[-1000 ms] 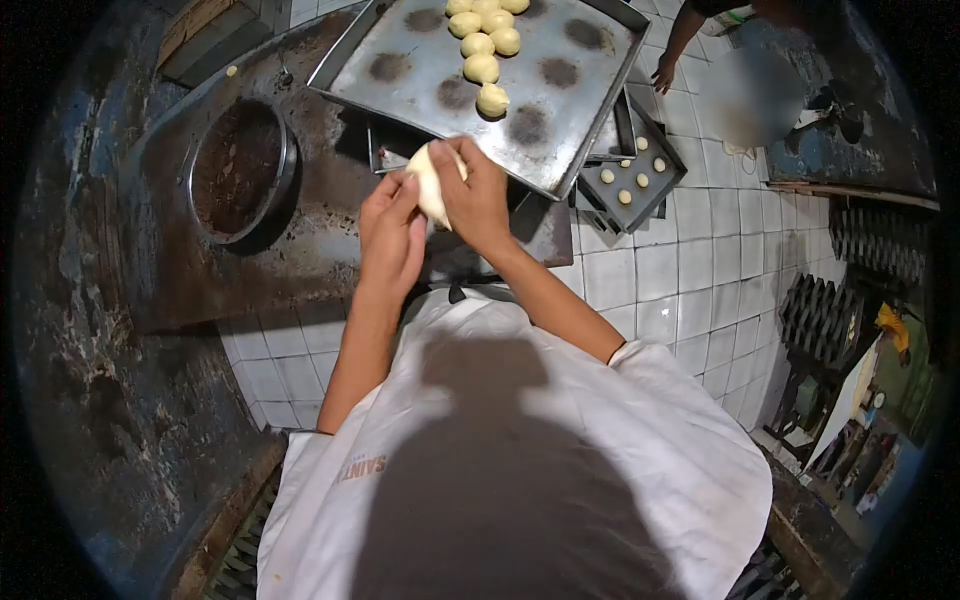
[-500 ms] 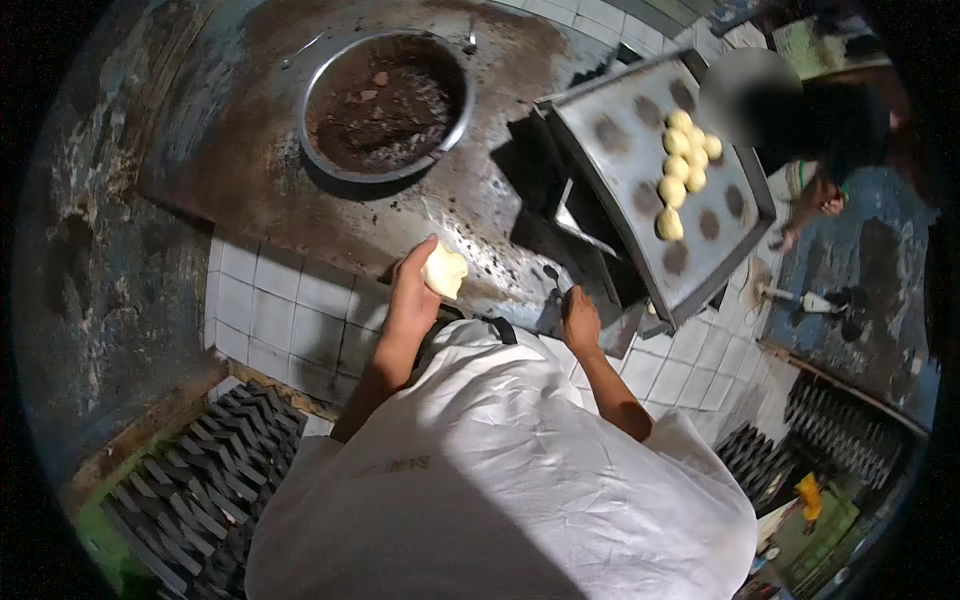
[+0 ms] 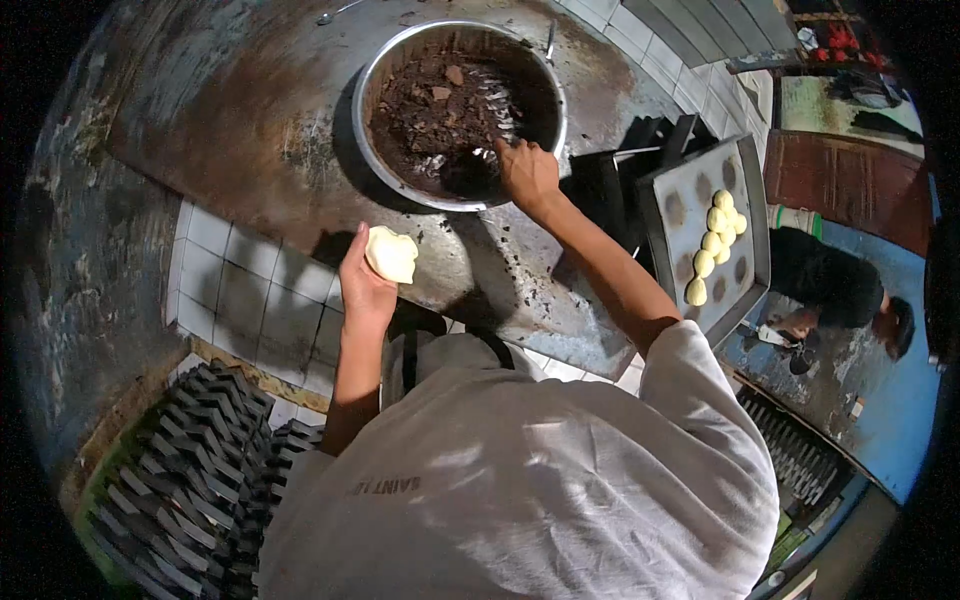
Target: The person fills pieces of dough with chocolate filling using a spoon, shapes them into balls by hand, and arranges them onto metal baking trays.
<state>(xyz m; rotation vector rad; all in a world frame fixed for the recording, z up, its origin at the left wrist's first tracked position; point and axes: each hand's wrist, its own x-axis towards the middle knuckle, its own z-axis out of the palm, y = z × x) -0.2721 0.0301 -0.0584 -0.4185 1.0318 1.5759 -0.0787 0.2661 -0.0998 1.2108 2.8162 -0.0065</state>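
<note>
A flattened piece of pale yellow dough rests in my left hand, fingers curled under it and thumb along its edge, just off the table's near edge. My right hand reaches over the near right rim of a round metal bowl. Its fingers are closed on a small spoon, whose tip is hard to make out against the filling. Dark brown crumbly filling with a few larger lumps lies in the bowl.
Right of the bowl, a metal baking tray carries several round dough balls. The worktable is stained and strewn with crumbs. Another spoon lies beyond the bowl. Another person bends over a table at right.
My right hand has moved with the spoon from beside the table's front edge up to the bowl. My left hand still holds the dough. The view has shifted, and the other person has bent down.
</note>
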